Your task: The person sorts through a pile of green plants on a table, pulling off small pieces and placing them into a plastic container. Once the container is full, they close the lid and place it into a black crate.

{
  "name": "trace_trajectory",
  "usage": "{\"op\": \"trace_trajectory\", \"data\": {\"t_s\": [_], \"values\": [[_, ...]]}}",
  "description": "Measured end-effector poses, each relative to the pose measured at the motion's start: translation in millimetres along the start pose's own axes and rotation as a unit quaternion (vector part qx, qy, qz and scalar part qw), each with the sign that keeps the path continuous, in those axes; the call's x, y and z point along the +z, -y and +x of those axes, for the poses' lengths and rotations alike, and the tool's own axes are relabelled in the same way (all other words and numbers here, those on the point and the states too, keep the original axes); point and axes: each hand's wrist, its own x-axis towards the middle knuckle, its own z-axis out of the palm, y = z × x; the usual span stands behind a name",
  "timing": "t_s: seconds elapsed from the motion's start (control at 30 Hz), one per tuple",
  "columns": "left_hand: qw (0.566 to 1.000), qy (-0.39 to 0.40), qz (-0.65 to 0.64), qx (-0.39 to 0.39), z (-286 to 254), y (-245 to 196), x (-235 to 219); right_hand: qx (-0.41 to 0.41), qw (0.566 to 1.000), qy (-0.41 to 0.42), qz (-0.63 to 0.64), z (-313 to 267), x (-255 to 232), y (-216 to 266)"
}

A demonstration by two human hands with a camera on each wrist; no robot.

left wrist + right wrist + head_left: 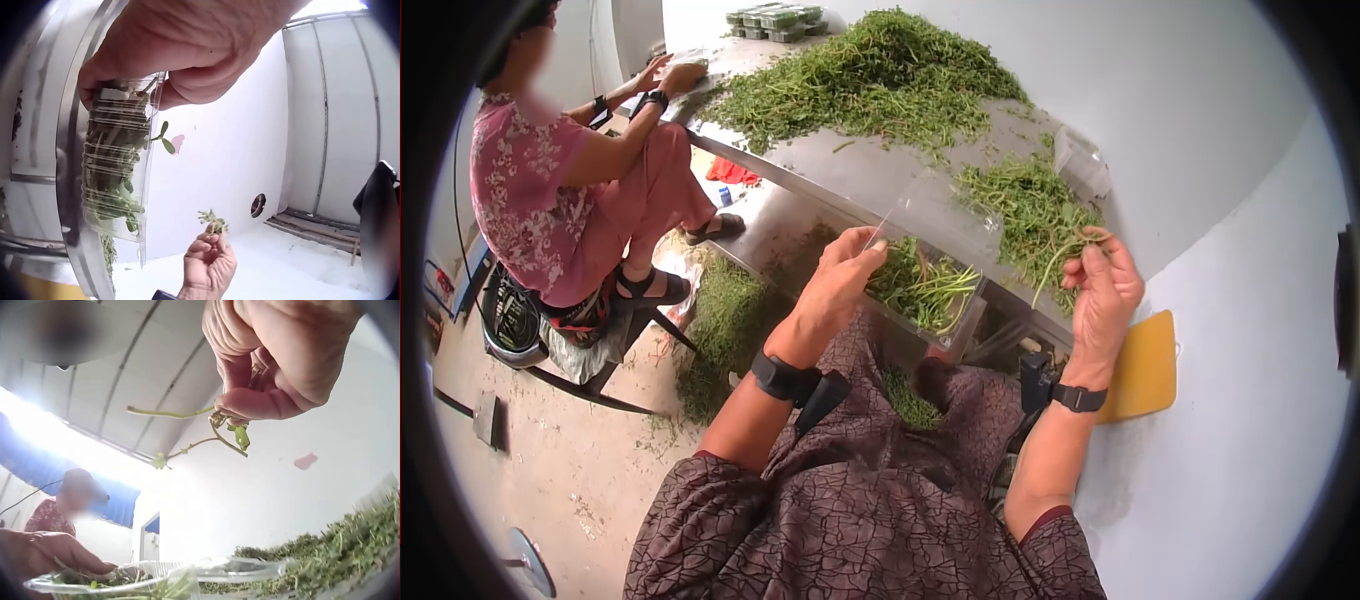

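Left hand (840, 272) pinches the near end of a clear plastic box (145, 206), thumb on one side and fingers on the other. Right hand (1108, 285), raised to the right of the box and apart from it, has its fingers curled in against the thumb, pinching a few thin sprigs (241, 436) whose stems and small leaves stick out below the fingertips.

The box is at the edge of a metal table (830, 165), above the lap; whether it rests on anything, I cannot tell. Its lid (945, 222) stands open on the table side, and loose greens (930, 292) lie inside, pale stems toward the right.

On the table, a small pile of greens (1025, 215) lies just beyond the right hand, with another clear box (1082, 163) beside it. Farther off is a large heap of greens (880, 80), and behind that a stack of filled boxes (775, 20). To the left, another person (530, 200) sits at the table. A yellow board (1145, 370) leans near the right wrist.
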Motion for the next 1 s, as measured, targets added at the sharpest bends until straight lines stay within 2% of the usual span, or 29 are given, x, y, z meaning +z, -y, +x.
{"op": "trace_trajectory", "data": {"t_s": [0.03, 0.07, 0.1, 0.13, 0.2, 0.27, 0.53, 0.6, 0.67, 0.73, 0.8, 0.87, 0.93, 1.0], "values": [[0.998, 0.025, -0.062, 0.006, 3.1, 17.4, 0.1, -0.041, 0.999, 0.012, -0.032, -2.2, 7.9, 15.2], [0.991, 0.047, -0.125, 0.016, 4.4, 28.0, 0.9, -0.045, 0.998, 0.014, -0.035, -7.5, 15.7, 26.7], [0.988, 0.047, -0.149, 0.006, 1.0, 30.4, 4.7, -0.073, 0.993, 0.019, -0.095, -15.7, 24.3, 36.0], [0.989, 0.036, -0.142, -0.011, -7.3, 22.8, 8.8, -0.101, 0.983, 0.023, -0.153, -22.9, 32.6, 39.7], [0.992, 0.050, -0.113, -0.007, -16.5, 16.0, 9.2, -0.083, 0.983, 0.037, -0.160, -28.0, 43.7, 28.6], [0.991, 0.051, -0.123, -0.013, -21.4, 16.3, 11.3, -0.181, 0.913, 0.190, -0.312, -26.3, 46.6, 5.6], [0.991, 0.037, -0.125, -0.044, -36.1, 5.8, 5.7, -0.088, 0.946, 0.113, -0.291, -46.6, 28.5, -6.3], [0.989, 0.045, -0.139, -0.020, -37.3, 2.9, 9.4, -0.129, 0.919, 0.125, -0.351, -51.3, 26.3, -5.9], [0.994, 0.040, -0.100, -0.026, -38.8, 1.7, 9.0, -0.096, 0.922, 0.115, -0.356, -57.3, 32.5, -1.3], [0.997, 0.036, -0.058, -0.033, -37.5, 6.8, 11.0, -0.261, 0.823, 0.150, -0.482, -58.7, 35.0, 0.6], [0.991, 0.037, -0.127, -0.017, -34.4, 12.0, 16.8, -0.242, 0.831, 0.163, -0.474, -63.1, 42.5, 5.1], [0.991, 0.041, -0.128, -0.020, -39.8, 2.8, 18.7, -0.259, 0.808, 0.221, -0.482, -65.9, 47.3, 6.2], [0.990, 0.055, -0.127, -0.023, -43.3, 0.6, 20.8, -0.238, 0.825, 0.237, -0.455, -71.1, 54.7, -2.3], [0.989, 0.068, -0.132, 0.021, -42.2, 4.1, 22.7, -0.220, 0.792, 0.309, -0.478, -72.5, 58.3, -14.2]]}}
